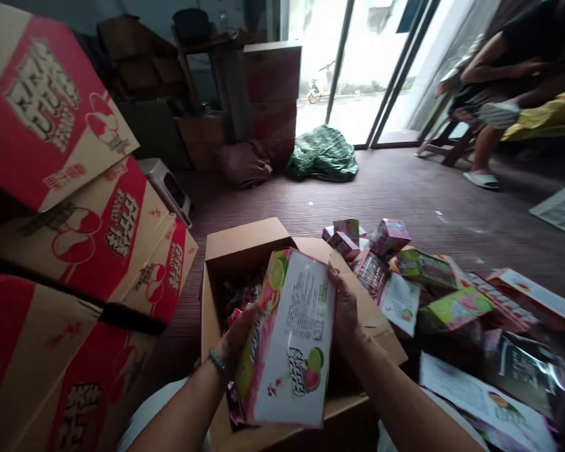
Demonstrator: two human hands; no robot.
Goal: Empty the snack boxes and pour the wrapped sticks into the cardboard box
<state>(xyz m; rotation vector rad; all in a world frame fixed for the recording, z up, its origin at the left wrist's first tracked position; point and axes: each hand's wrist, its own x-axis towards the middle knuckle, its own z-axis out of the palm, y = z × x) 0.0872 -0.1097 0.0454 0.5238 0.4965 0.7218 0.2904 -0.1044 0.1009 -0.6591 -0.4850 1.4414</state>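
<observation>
Both of my hands grip a printed candy box (306, 326), white on its face with pink and green fruit-patterned sides. My left hand (238, 336), with a beaded bracelet at the wrist, is closed on its left side. Along the right edge, my right hand (346, 307) is wrapped round it. The candy box is tilted over an open cardboard carton (242, 242) between my legs. Small wrapped pieces (238, 295) show inside the carton on the left; the candy box hides much of the rest.
Stacked red-and-tan cartons (127, 226) rise at the left beside a grey stool (162, 179). Several candy boxes and packets (426, 267) lie heaped on the floor at the right. A green sack (322, 154) lies near the glass door. Another person (503, 75) sits at the upper right.
</observation>
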